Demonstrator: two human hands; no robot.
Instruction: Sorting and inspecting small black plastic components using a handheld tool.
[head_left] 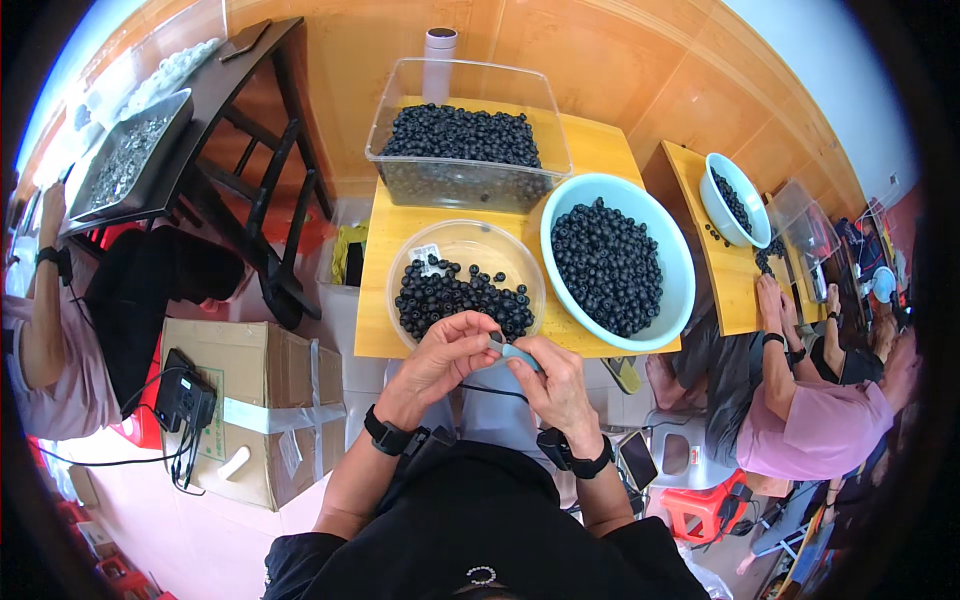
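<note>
My left hand (447, 355) pinches a small black ring-like part (496, 337) between thumb and fingertips. Wrapped round the light-blue handle of a small knife (520, 357) is my right hand (556, 380); the tool's short metal end meets the black part. Both hands are over the near rim of a round clear tub (533, 262), partly filled with similar black parts (460, 296) and a white label. To its right, a pale-blue basin (683, 300) holds a big heap of the same parts. Behind stands a rectangular clear bin (555, 150) with more of them.
A lilac bottle (438, 75) stands at the back of the yellow table (378, 250). On the floor to the left is a cardboard box (215, 350) with a black device on top. People work at a dark table (215, 95) on the left and another yellow table (725, 300) on the right.
</note>
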